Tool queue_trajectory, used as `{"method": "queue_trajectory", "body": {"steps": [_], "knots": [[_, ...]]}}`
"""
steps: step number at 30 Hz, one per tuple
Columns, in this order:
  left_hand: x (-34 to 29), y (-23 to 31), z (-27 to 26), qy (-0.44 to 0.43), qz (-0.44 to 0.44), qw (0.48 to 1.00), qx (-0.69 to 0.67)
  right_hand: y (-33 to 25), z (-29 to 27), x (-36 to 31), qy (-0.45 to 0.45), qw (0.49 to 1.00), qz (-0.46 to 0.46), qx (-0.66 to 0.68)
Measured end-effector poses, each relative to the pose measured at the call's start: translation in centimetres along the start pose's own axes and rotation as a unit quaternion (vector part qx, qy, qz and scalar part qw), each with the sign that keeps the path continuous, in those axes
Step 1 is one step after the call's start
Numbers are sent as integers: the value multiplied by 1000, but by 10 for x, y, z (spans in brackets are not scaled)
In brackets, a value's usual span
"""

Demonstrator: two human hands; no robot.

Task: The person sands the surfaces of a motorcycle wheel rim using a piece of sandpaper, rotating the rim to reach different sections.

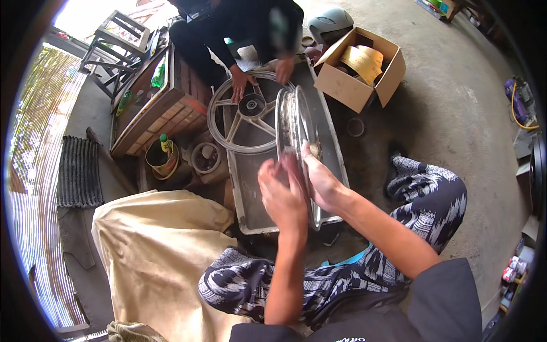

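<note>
A motorcycle wheel rim [288, 122] stands on edge over the shallow grey tray [248, 191] between my knees. My right hand [325, 181] is closed round its right side, near the hub. At the rim's near left edge, my left hand [283, 196] has its fingers bent round a reddish-brown piece [290, 163]; motion blur hides whether it is sandpaper or cloth. Across the tray lies a second spoked wheel rim [252, 105], its face up. A co-worker's hand [241, 83] rests on it, and the co-worker's other hand [284, 70] is beside its far edge.
An open cardboard box [345, 94] with a yellow piece inside stands at the far right, by a grey helmet [330, 25]. Left of the tray are a bucket [162, 162] with a green-capped bottle and a round tub [206, 158]. A tan cover [154, 245] drapes something on my left.
</note>
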State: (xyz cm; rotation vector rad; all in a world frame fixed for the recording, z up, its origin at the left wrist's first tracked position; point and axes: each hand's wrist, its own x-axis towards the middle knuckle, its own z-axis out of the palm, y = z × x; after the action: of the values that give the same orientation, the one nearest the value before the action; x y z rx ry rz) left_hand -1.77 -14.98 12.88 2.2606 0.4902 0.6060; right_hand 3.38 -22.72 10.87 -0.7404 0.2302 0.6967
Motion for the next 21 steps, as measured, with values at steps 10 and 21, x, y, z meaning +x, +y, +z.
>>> {"method": "queue_trajectory", "body": {"steps": [10,21], "knots": [[36,16,22,49,15,997,53,-9,13,-18,-34,999,25,14],[4,18,11,13,-58,995,82,-5,-11,-4,18,1000,-23,9]]}}
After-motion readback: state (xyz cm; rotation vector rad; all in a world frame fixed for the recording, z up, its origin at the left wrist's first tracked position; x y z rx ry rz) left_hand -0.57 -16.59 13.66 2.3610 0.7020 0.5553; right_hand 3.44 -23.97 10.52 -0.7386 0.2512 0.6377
